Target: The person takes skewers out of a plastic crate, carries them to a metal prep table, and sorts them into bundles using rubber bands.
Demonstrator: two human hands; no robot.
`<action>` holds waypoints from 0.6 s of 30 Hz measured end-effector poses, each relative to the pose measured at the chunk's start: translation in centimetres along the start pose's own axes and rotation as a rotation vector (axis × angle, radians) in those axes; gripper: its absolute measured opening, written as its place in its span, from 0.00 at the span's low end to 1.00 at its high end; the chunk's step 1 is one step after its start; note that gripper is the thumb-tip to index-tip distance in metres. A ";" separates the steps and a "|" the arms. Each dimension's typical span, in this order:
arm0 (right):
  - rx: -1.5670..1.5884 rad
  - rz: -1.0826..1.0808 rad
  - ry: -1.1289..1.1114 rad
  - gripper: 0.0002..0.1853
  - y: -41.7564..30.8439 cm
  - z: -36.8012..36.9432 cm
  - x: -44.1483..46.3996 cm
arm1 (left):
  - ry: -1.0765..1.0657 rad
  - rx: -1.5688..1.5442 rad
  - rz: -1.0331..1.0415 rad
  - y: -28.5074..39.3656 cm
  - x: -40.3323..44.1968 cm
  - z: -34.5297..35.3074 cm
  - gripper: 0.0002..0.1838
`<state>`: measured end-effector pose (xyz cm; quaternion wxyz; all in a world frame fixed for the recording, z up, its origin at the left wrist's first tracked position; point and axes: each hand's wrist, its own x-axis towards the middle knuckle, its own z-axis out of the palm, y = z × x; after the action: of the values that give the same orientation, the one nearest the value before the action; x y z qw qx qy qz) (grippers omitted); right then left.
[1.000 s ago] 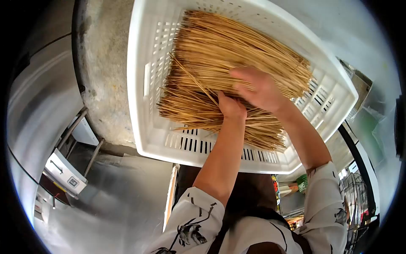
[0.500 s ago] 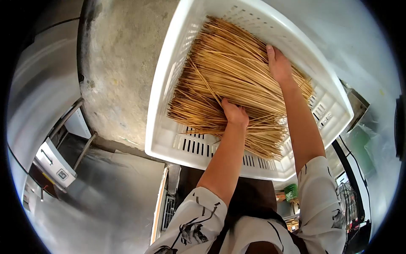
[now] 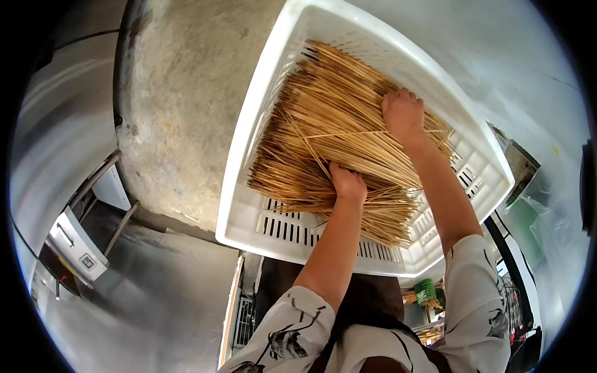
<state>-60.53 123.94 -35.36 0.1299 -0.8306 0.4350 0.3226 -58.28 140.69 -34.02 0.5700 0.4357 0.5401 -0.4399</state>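
A thick heap of long thin bamboo skewers [image 3: 336, 118] lies in a white plastic basket [image 3: 245, 149] with slotted walls and floor. At the heap's near side, my left hand [image 3: 348, 184] is closed around a bunch of skewers, its thumb on top and its other fingers buried among them. My right hand [image 3: 404, 115] is on the heap's far right side, with curled fingers gripping skewers there; its fingertips are hidden. A few loose skewers lie slantwise across the others, one of them running to the right hand.
Left of the basket is a worn concrete surface [image 3: 186, 112]. A metal surface [image 3: 155, 292] lies lower left, near a white box with a handle [image 3: 78, 245]. Clear plastic sheeting [image 3: 541, 217] hangs at the right. A green container [image 3: 425, 291] stands below the basket.
My right hand has curled its fingers, where before it lay flatter along the heap's edge. The basket sits slightly lower in view. My left hand keeps its place in the skewers.
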 end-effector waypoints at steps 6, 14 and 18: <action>0.174 -0.066 0.371 0.21 0.4 4.5 -0.5 | -0.112 -0.057 -0.021 0.0 0.4 -1.1 0.35; 0.487 -0.100 0.196 0.28 4.9 8.7 3.2 | 0.037 -0.057 -0.026 0.0 0.4 -0.2 0.33; 0.709 0.180 -0.088 0.31 4.5 2.9 3.7 | 0.008 -0.080 -0.021 0.1 0.7 -0.4 0.32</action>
<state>-63.86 120.31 -39.66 0.3993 -0.6777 0.5850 0.1975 -58.24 141.10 -34.72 0.5802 0.4086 0.5639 -0.4224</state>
